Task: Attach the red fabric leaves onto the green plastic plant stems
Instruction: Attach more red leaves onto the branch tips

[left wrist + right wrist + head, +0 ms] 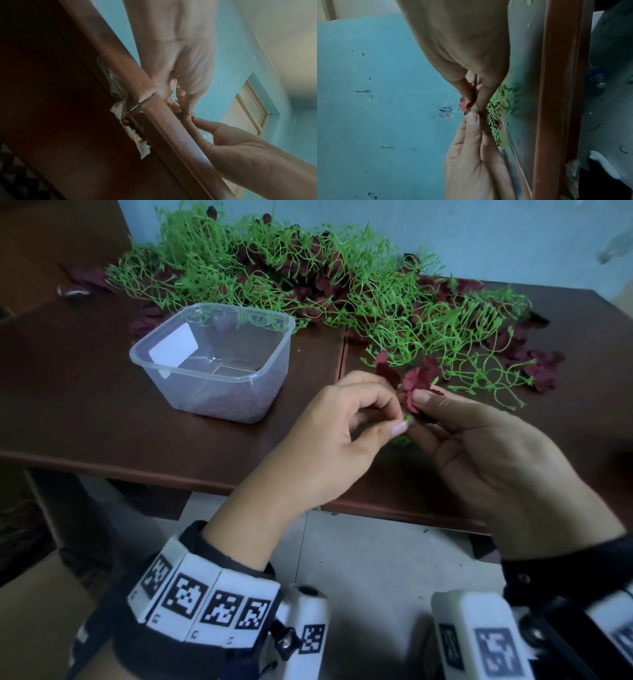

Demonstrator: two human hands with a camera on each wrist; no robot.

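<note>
With my left hand (337,436) pinching the green stem tip (407,418) and my right hand (479,453) pinching 1 red leaf (416,383), the leaf could slip off if I misalign them.

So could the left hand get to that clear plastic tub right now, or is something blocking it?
Probably yes. The clear plastic tub stands open on the table just beyond and left of the left hand, with bare tabletop between them. But that hand pinches the green stem and would have to let go first.
</note>
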